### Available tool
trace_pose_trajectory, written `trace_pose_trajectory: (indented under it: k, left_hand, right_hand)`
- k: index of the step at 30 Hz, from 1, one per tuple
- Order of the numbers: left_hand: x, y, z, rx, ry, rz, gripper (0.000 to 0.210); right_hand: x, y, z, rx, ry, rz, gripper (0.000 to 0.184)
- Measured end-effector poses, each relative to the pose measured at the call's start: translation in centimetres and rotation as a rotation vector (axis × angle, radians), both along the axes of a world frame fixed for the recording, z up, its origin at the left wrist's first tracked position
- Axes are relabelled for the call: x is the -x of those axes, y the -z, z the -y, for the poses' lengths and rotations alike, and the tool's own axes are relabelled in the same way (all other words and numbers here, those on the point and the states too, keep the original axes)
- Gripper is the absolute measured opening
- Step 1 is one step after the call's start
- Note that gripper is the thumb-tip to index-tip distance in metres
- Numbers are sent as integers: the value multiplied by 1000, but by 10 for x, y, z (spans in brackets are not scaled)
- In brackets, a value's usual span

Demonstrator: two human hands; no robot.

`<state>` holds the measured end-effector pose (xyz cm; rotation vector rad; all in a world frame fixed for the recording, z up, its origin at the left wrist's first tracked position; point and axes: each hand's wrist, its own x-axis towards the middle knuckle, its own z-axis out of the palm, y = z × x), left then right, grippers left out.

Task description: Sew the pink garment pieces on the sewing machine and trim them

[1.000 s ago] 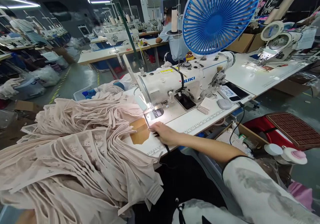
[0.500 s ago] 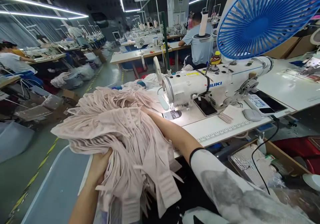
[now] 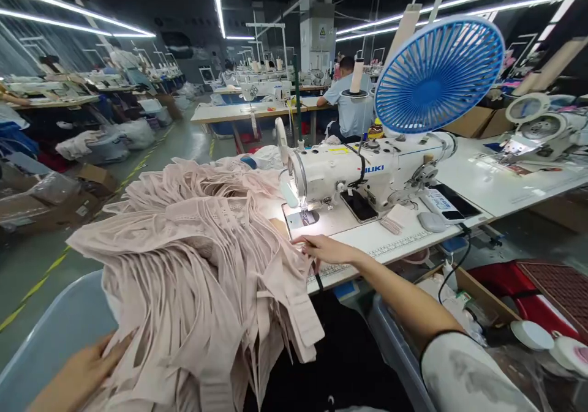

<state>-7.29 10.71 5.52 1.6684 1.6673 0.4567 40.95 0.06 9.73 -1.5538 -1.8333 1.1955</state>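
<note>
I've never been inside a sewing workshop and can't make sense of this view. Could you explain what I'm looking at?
You are looking through a camera worn on a person's head, facing forward and down at their own bare hands. No robot is involved. The white machine is a sewing machine, set into a white table; a blue fan shows above it.

The big bundle of pale pink fabric pieces is partly over the table's left end. The left hand rests against its lower left side, and the right hand is at its right edge; how firmly either grips is hard to tell. Right of the needle lie a dark phone-like device and a small fabric stack.
</note>
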Motion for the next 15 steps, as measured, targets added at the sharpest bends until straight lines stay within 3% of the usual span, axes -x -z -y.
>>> trace_pose_trajectory:
  k: [1, 2, 4, 5, 7, 8, 10, 11, 13, 15]
  left_hand:
    - [-2, -8, 9, 18, -72, -27, 30]
    - [-8, -17, 19, 40, -61, 1, 30]
    - [-27, -36, 37, 79, -49, 22, 31]
    - [-40, -42, 43, 65, -30, 50, 32]
    - [-67, -45, 46, -28, -26, 127, 37]
    - [-81, -43, 44, -52, -47, 140, 38]
    - [-105, -34, 37, -98, -95, 126, 32]
    - [-114, -29, 33, -116, -112, 123, 26]
    - [-124, -24, 27, -155, -141, 123, 21]
    - [-119, -24, 25, -193, -154, 133, 24]
  right_hand:
    - [-5, -6, 15, 52, -69, 134, 30]
    - [-7, -13, 27, 49, -114, 324, 22]
    - [1, -25, 35, -120, 3, 698, 18]
    - [13, -29, 33, -229, 69, 774, 21]
    - [54, -33, 20, -446, 47, 727, 29]
    - [81, -32, 11, -545, -55, 627, 34]
    - [137, -26, -10, -742, -411, 450, 42]
    - [161, -21, -23, -824, -502, 409, 46]
    - [192, -9, -54, -915, -480, 422, 47]
    - [197, 2, -88, -940, -439, 464, 46]
